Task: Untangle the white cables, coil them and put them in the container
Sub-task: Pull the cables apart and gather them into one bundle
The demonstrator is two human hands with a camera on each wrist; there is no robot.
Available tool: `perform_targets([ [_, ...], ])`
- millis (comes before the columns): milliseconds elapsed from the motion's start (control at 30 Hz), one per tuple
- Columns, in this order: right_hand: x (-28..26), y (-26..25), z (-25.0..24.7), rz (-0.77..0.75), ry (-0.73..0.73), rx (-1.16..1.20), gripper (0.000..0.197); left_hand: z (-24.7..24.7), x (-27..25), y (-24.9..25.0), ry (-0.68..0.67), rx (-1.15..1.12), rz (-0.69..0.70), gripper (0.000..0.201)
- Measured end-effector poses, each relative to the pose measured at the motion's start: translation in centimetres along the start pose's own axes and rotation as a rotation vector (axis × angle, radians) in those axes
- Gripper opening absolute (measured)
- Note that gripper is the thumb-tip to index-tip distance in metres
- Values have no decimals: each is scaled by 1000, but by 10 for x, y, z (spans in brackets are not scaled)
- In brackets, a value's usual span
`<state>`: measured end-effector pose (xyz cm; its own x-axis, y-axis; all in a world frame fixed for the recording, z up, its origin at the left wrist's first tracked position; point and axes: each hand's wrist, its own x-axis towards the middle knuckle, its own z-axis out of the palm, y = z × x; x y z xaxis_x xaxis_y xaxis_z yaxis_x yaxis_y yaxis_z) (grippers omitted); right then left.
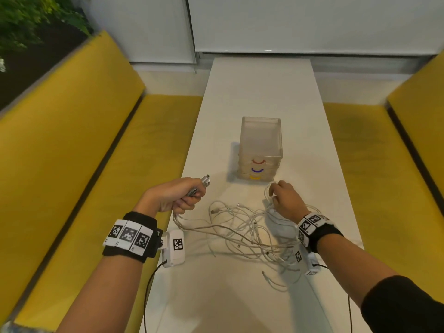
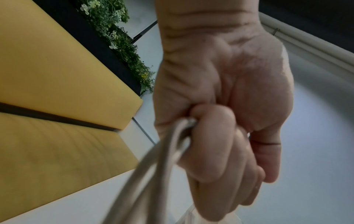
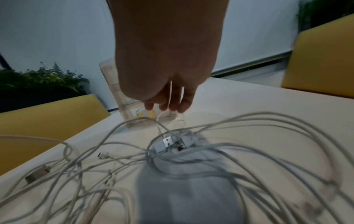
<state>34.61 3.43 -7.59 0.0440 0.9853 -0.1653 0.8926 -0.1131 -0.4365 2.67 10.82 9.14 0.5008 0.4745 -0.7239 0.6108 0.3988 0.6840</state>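
A: Where are the white cables (image 1: 242,227) right now?

B: Most lie in a loose tangle on the white table (image 1: 259,92), near its front end and toward the right edge, some strands spilling toward the front edge.

A: And the left hand (image 1: 177,195)?

B: Clenched in a fist around a bundle of cable ends. It hangs over the table's left edge, metal plugs (image 1: 206,180) sticking out past the thumb; the left wrist view shows the strands (image 2: 162,166) running out from under the curled fingers (image 2: 214,145).

A: The right hand (image 1: 287,200)?

B: Over the right side of the tangle, its fingers (image 3: 172,103) curled round a loop of cable. The right wrist view shows 2 silver plugs (image 3: 168,143) lying just below it.

A: The container (image 1: 260,150)?

B: A clear stack of drawers in the middle of the table, just beyond both hands, with 3 curved handles: red, purple, yellow. It's apart from the tangle
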Motion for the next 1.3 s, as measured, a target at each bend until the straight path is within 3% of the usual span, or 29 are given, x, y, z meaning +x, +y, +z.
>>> perform_targets([
  [67,5,-1,1,-40,-52,-36,41,-2,0,-1,4,-6,3,26],
  [200,6,-6,-2,-19,-142,-77,53,-3,3,-2,26,-1,9,26],
  [300,7,-8,-3,7,-128,-204,41,-2,5,-3,24,-6,7,26],
  [500,30,-40,25,-151,-173,-245,29,5,13,-1,6,-13,4,23],
  [800,39,-46,55,-102,-213,-52,12,11,23,-2,-5,-56,6,26],
  [900,39,-42,50,-24,-174,146,5,10,25,-2,9,-67,24,26],
  [1067,37,-57,-21,166,-65,882,16,9,25,2,123,-154,188,26],
  [1167,34,-80,-89,95,-44,1123,8,15,25,11,200,-285,373,27],
  [1300,20,-117,-151,-103,-65,1107,14,32,30,31,238,-368,589,16],
])
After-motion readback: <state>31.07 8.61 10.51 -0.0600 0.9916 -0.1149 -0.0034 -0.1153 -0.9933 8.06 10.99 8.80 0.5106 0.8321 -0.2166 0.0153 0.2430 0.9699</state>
